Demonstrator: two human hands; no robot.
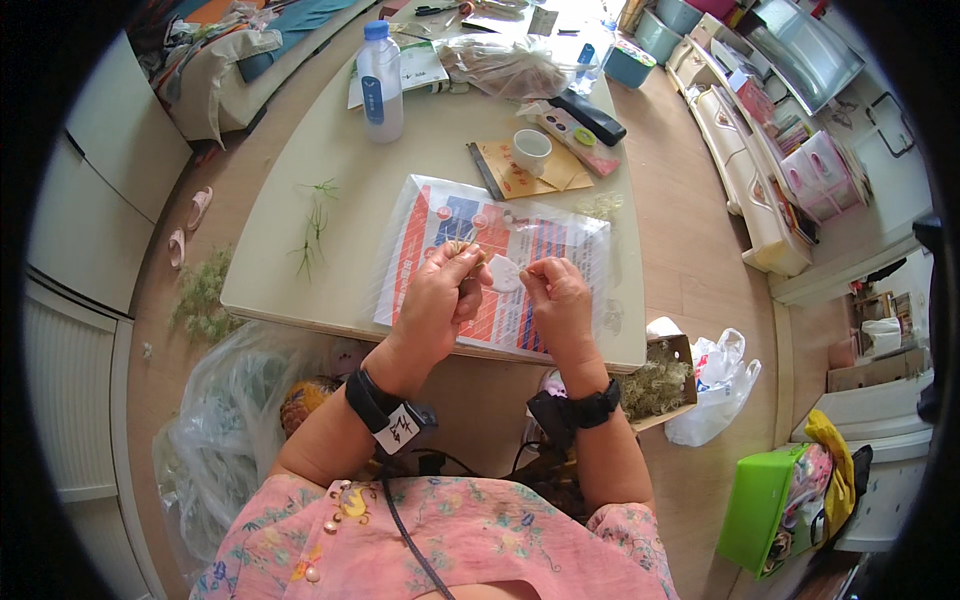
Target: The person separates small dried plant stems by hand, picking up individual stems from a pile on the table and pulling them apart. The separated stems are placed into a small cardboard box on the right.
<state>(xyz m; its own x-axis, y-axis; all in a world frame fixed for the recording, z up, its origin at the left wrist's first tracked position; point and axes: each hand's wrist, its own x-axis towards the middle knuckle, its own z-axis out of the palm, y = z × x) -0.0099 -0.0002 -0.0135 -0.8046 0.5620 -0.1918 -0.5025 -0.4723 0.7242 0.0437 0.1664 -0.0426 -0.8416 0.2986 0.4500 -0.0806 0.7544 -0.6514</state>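
Note:
My left hand (pixel 450 281) is closed around a small bunch of thin plant stems (pixel 463 244), whose tips stick up past the fingers. Close on its right, my right hand (pixel 556 292) pinches something tiny between thumb and fingertips; what it is cannot be made out. Between the hands a white oval piece (pixel 505 274) shows over a printed sheet in a clear plastic sleeve (pixel 412 217). Green needle-like sprigs (pixel 315 225) lie on the table left of the sleeve. Pale thin strands (pixel 601 205) lie at its upper right corner.
On the table (pixel 277 300) stand a plastic bottle (pixel 381 86) and a white cup (pixel 531 150) on a brown envelope (pixel 570 176). Farther back lies a filled plastic bag (pixel 510 64). A cardboard box of dried plants (pixel 660 379), clear plastic bags (pixel 225 420) and a green bin (pixel 761 502) are on the floor.

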